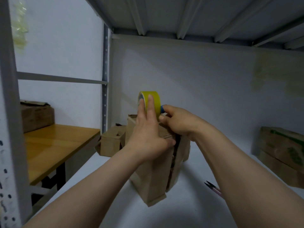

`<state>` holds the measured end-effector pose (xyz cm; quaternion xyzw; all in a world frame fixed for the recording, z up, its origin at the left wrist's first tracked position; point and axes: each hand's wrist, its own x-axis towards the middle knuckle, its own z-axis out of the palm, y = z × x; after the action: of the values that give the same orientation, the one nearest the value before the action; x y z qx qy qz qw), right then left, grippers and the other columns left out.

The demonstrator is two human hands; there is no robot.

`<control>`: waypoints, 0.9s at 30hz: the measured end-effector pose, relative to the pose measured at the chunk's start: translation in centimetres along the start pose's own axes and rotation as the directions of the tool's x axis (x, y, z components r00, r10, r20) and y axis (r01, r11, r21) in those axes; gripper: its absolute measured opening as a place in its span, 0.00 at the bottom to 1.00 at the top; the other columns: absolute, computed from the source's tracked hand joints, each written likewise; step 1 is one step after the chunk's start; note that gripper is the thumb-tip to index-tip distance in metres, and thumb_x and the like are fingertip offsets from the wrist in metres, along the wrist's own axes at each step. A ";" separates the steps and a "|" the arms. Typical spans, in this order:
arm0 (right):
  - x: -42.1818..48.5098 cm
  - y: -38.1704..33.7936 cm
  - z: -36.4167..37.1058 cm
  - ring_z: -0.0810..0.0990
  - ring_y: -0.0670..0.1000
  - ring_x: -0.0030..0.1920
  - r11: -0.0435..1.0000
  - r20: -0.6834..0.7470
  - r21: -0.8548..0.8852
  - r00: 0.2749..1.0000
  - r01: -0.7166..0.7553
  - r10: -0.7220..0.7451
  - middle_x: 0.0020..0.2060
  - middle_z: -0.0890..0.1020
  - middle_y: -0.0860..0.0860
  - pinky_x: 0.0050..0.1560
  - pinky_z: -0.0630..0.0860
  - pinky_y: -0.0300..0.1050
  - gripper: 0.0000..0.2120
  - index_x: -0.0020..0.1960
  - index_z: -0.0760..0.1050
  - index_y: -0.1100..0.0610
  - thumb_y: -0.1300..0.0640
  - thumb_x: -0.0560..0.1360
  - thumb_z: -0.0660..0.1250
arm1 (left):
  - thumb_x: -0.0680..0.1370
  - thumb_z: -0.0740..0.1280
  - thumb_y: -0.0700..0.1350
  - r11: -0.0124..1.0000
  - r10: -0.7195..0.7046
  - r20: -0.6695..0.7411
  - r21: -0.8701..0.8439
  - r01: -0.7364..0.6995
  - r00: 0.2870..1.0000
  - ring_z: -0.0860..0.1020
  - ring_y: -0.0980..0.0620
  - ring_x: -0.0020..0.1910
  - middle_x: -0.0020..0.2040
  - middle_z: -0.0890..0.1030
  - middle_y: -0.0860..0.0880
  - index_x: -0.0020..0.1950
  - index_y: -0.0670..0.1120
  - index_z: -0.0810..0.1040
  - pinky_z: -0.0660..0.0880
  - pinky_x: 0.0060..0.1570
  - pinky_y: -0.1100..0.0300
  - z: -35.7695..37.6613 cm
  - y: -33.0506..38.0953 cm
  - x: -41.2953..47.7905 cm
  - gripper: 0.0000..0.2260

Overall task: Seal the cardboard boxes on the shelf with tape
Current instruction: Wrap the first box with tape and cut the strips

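White steel shelf bay, you're working on the white shelf board (115,203) with the ribbed underside of the next shelf (181,17) close overhead.

The cardboard box (153,175) sits mid-shelf, narrow end toward you. The flap seam (174,158) on top is still a dark open gap, so I'd call this box not yet sealed.

The yellow tape roll (154,97) stands on edge at the far end of the box top. That looks like the start point for a run along the seam toward you.

Your left hand (146,134) is flat. Straight fingers are laid over the roll's tread and side face, with the thumb down on the box top by the seam. It steadies the roll and pins the flap, nothing clenched.

Your right hand (179,122) is curled tight just behind the roll, round what looks like a blue piece (163,108). That could be a core or a handle, can't tell which. Can't see a free tape end either.

Pink-handled snips (212,188) lie on the shelf beside your right forearm, partly hidden. They look parked within reach for the cut.

A smaller box (110,142) sits behind on the left with its flaps up, likely next in line. Green-printed boxes (279,150) are stacked at the right wall.

Outside the bay on the left, a wooden table (54,145) carries another box (36,116).

Risk: the box is tall and narrow, so keep your thumb loaded or a pull on the tape tips it.
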<state>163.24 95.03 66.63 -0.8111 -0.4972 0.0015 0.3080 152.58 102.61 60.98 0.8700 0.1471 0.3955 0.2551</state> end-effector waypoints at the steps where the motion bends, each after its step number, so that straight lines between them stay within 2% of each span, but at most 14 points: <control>1: 0.1 0.0 0.2 0.81 0.53 0.52 0.998 -0.022 0.045 0.999 0.035 -0.034 0.52 0.83 0.54 0.50 0.76 0.43 0.09 0.60 0.76 0.52 0.54 0.83 0.61 | 0.68 0.79 0.51 1.000 -0.023 0.011 -0.010 0.023 1.000 0.41 0.49 0.81 0.80 0.30 0.52 0.77 0.57 0.27 0.47 0.69 0.60 0.0 -0.3 0.3 0.63; 5: 1.1 -0.1 1.8 0.82 0.53 0.51 0.984 -0.095 0.166 0.994 0.067 -0.051 0.47 0.84 0.51 0.57 0.78 0.53 0.08 0.54 0.79 0.52 0.52 0.82 0.62 | 0.68 0.79 0.51 0.998 -0.058 0.005 0.016 0.058 0.998 0.43 0.46 0.81 0.79 0.29 0.51 0.76 0.59 0.26 0.50 0.74 0.54 0.0 -0.9 0.3 0.62; 8: 1.8 -0.5 3.0 0.84 0.54 0.47 0.941 -0.138 0.338 0.990 0.024 0.024 0.40 0.84 0.49 0.56 0.80 0.59 0.09 0.46 0.80 0.49 0.46 0.73 0.65 | 0.70 0.78 0.52 0.997 -0.058 -0.008 0.052 0.059 0.998 0.40 0.44 0.81 0.77 0.24 0.50 0.76 0.60 0.26 0.48 0.76 0.51 0.4 -0.8 0.0 0.61; 9: 1.9 -0.6 3.1 0.84 0.55 0.46 0.922 -0.138 0.388 0.989 0.002 0.056 0.38 0.84 0.49 0.54 0.79 0.58 0.09 0.45 0.80 0.48 0.45 0.69 0.65 | 0.71 0.77 0.52 0.996 -0.062 -0.012 0.063 0.063 0.998 0.39 0.44 0.80 0.76 0.23 0.50 0.76 0.60 0.25 0.47 0.77 0.49 0.5 -0.6 -0.1 0.60; 11: 2.1 -0.8 3.1 0.84 0.55 0.45 0.878 -0.119 0.477 0.988 -0.033 0.102 0.38 0.85 0.50 0.51 0.79 0.54 0.09 0.43 0.80 0.50 0.47 0.68 0.66 | 0.72 0.76 0.53 0.992 -0.062 -0.055 0.102 0.067 0.997 0.35 0.43 0.80 0.75 0.21 0.50 0.77 0.59 0.27 0.44 0.78 0.48 0.9 -0.2 -0.3 0.58; 13: 2.2 -0.6 2.9 0.82 0.53 0.41 0.829 -0.091 0.557 0.989 -0.048 0.119 0.36 0.83 0.50 0.45 0.77 0.51 0.06 0.38 0.79 0.53 0.52 0.70 0.67 | 0.72 0.74 0.52 0.985 -0.037 -0.168 0.160 0.064 0.985 0.41 0.44 0.80 0.78 0.30 0.47 0.81 0.53 0.36 0.45 0.76 0.51 1.9 0.4 -1.1 0.53; 14: 2.3 -0.6 2.8 0.79 0.51 0.38 0.802 -0.075 0.595 0.990 -0.050 0.117 0.34 0.81 0.49 0.42 0.75 0.49 0.06 0.36 0.78 0.52 0.54 0.71 0.67 | 0.72 0.74 0.50 0.981 -0.001 -0.249 0.189 0.049 0.968 0.49 0.44 0.78 0.79 0.41 0.45 0.81 0.49 0.47 0.50 0.76 0.51 2.6 0.5 -1.7 0.47; 15: 2.3 -0.4 2.7 0.77 0.49 0.36 0.779 -0.056 0.624 0.992 -0.053 0.112 0.32 0.79 0.49 0.40 0.72 0.48 0.08 0.36 0.77 0.52 0.54 0.73 0.66 | 0.71 0.75 0.49 0.974 0.060 -0.337 0.227 0.020 0.940 0.59 0.44 0.72 0.75 0.55 0.42 0.76 0.46 0.58 0.60 0.73 0.49 3.4 0.6 -2.2 0.39; 16: 2.3 -0.3 2.7 0.74 0.48 0.33 0.769 -0.035 0.636 0.994 -0.059 0.106 0.31 0.76 0.48 0.38 0.70 0.46 0.10 0.35 0.74 0.51 0.54 0.75 0.66 | 0.69 0.75 0.49 0.963 0.126 -0.403 0.269 -0.014 0.907 0.65 0.46 0.63 0.66 0.65 0.43 0.68 0.45 0.66 0.69 0.66 0.48 4.2 0.5 -2.6 0.31; 17: 2.3 -0.1 2.6 0.73 0.47 0.32 0.768 -0.025 0.637 0.994 -0.064 0.103 0.31 0.75 0.48 0.37 0.69 0.46 0.11 0.36 0.73 0.51 0.52 0.77 0.65 | 0.69 0.74 0.50 0.953 0.173 -0.442 0.302 -0.036 0.880 0.67 0.48 0.56 0.58 0.69 0.46 0.61 0.45 0.70 0.72 0.57 0.50 4.9 0.4 -2.8 0.25; 20: 2.2 0.4 2.4 0.73 0.48 0.35 0.762 -0.025 0.646 0.995 -0.057 0.096 0.35 0.76 0.49 0.40 0.69 0.47 0.12 0.37 0.74 0.50 0.49 0.78 0.65 | 0.68 0.67 0.60 0.932 0.168 -0.402 0.363 -0.012 0.900 0.65 0.51 0.48 0.49 0.68 0.52 0.51 0.49 0.70 0.66 0.50 0.55 5.3 0.5 -2.4 0.20; 22: 2.1 0.5 2.6 0.75 0.49 0.37 0.767 -0.010 0.640 0.997 -0.052 0.076 0.36 0.77 0.50 0.42 0.72 0.49 0.11 0.41 0.76 0.51 0.46 0.77 0.67 | 0.67 0.65 0.61 0.896 0.196 -0.404 0.444 0.004 0.894 0.67 0.51 0.44 0.45 0.69 0.52 0.48 0.49 0.71 0.67 0.46 0.54 5.2 0.5 -1.9 0.19; 25: 2.2 0.3 3.0 0.78 0.50 0.39 0.764 -0.040 0.644 0.997 -0.020 0.060 0.39 0.80 0.54 0.44 0.77 0.48 0.15 0.49 0.78 0.61 0.48 0.78 0.70 | 0.67 0.73 0.55 0.880 0.225 -0.428 0.474 0.006 0.876 0.69 0.50 0.43 0.43 0.72 0.50 0.46 0.49 0.71 0.68 0.43 0.54 5.1 0.0 -1.5 0.17; 27: 2.2 0.1 2.5 0.77 0.48 0.36 0.718 -0.085 0.696 0.994 0.006 0.073 0.38 0.79 0.54 0.36 0.76 0.39 0.11 0.48 0.77 0.60 0.51 0.80 0.68 | 0.66 0.75 0.56 0.887 0.197 -0.433 0.461 0.028 0.879 0.70 0.49 0.44 0.44 0.72 0.50 0.46 0.49 0.70 0.69 0.43 0.53 4.9 -0.4 -1.4 0.19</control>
<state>163.66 98.03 65.25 -0.6440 -0.4287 0.1504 0.6155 155.40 100.69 57.12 0.7892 0.2531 0.5593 -0.0164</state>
